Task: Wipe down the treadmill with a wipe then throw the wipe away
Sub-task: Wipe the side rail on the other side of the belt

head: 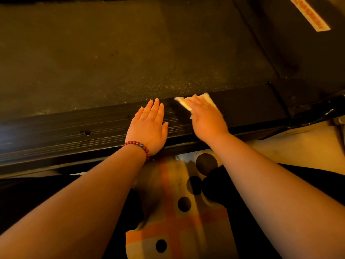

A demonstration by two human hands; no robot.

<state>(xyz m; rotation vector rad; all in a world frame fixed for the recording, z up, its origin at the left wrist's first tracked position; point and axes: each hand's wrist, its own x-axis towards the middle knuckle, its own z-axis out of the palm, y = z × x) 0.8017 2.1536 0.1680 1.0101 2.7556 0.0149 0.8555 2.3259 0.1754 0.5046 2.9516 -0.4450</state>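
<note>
Head camera looks down on a dark treadmill [112, 53] whose belt and long axis run from the left of the frame toward the upper right. Its ribbed side rail [65, 133] lies nearest the person and follows the same line. Below the rail, a pale rug [173, 221] with orange bands and black dots shows between the person's forearms. The left hand [149, 126] rests flat on the rail, fingers straight and close together, pointing at the belt. Just beside it, the right hand [207, 118] presses a pale wipe [182, 102] onto the rail's inner edge with straight fingers, gripping nothing. The wipe lies lengthwise along the rail, its ends showing past the fingers. A red bead bracelet [139, 145] circles the left wrist.
</note>
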